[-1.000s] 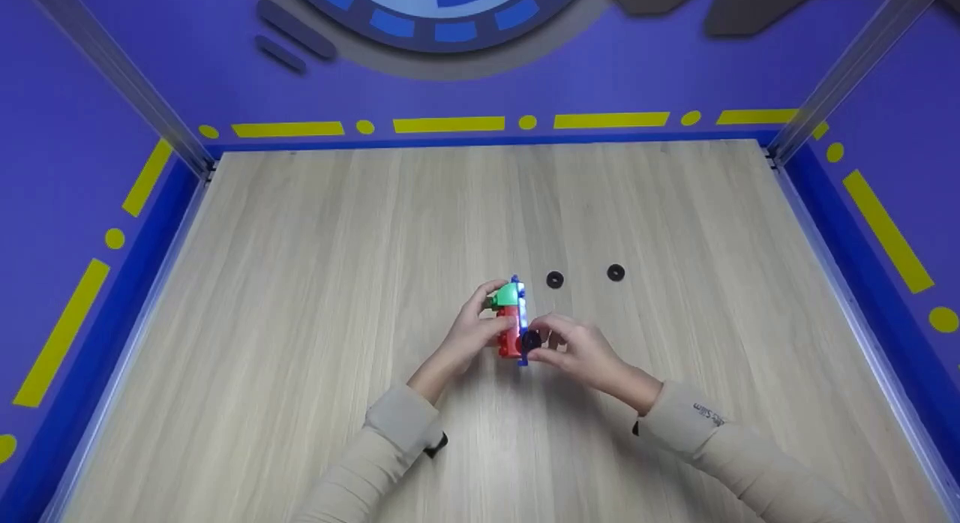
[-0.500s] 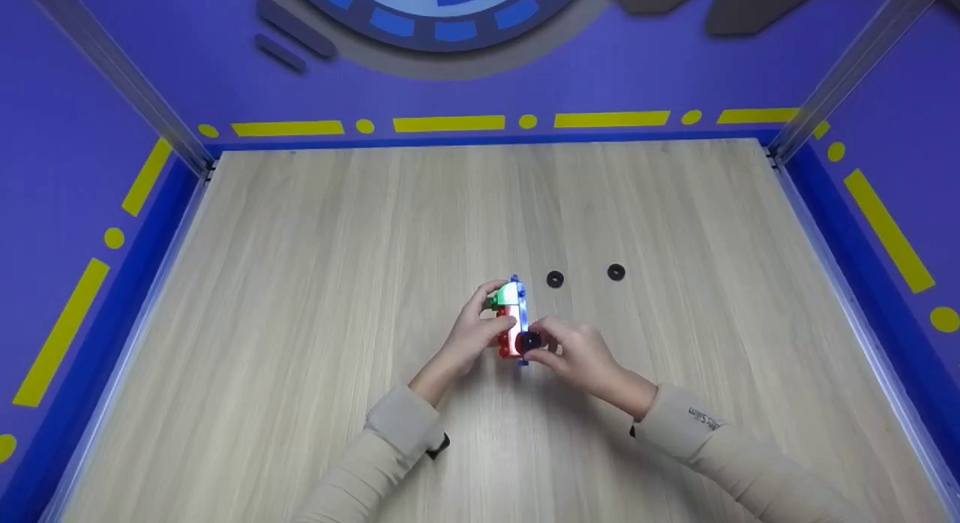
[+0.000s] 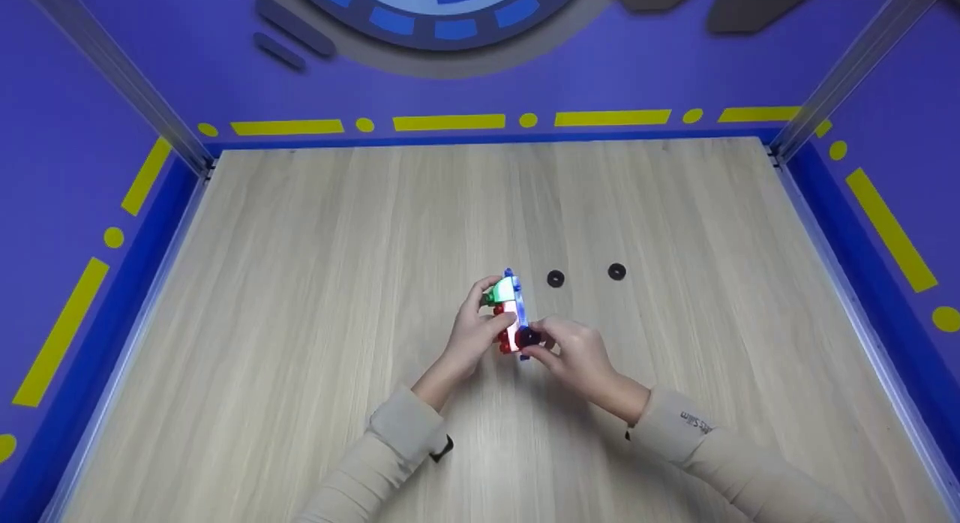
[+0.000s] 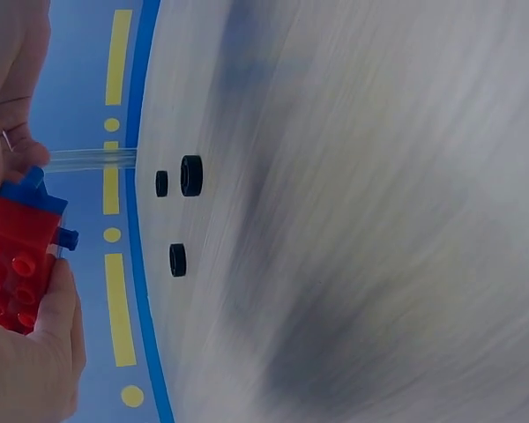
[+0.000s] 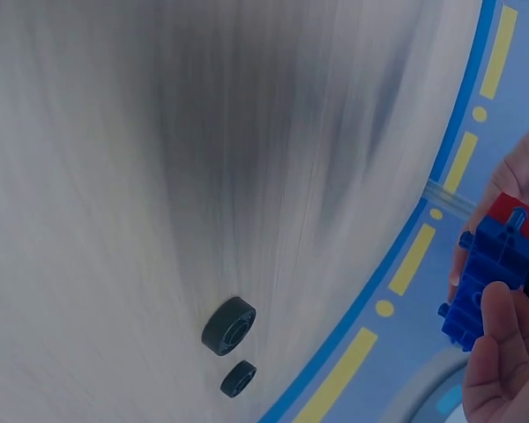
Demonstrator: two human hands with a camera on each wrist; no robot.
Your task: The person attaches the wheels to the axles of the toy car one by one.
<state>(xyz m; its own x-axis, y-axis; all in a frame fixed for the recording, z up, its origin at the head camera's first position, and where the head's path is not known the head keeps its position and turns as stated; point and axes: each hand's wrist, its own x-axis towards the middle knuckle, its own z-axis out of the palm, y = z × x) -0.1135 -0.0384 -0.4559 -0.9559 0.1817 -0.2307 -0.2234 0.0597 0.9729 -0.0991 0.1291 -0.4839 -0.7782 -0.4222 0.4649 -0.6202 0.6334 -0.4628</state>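
Observation:
My left hand (image 3: pixel 469 334) holds a toy brick car, its thumb over the side. The car has a red studded brick (image 4: pixel 19 231), a green brick (image 3: pixel 504 290) and a blue chassis (image 5: pixel 492 257) with short axle pegs sticking out. In the head view it is tipped on its side, underside facing right. My right hand (image 3: pixel 582 352) pinches a black wheel (image 3: pixel 529 336) between thumb and fingers, up against the rear end of the chassis. Part of that wheel is hidden by fingers in the right wrist view.
On the wooden table (image 3: pixel 337 283), one loose black wheel (image 3: pixel 556 278) lies just beyond the right hand and another wheel (image 3: pixel 616 272) farther right. The left wrist view shows a third loose wheel (image 4: pixel 191 175). Blue panels (image 3: pixel 450 95) with yellow markings surround the table.
The car has lifted slightly away from me and turned a little, its far end swinging left. The right hand has followed, keeping its pinch on the wheel at the chassis.

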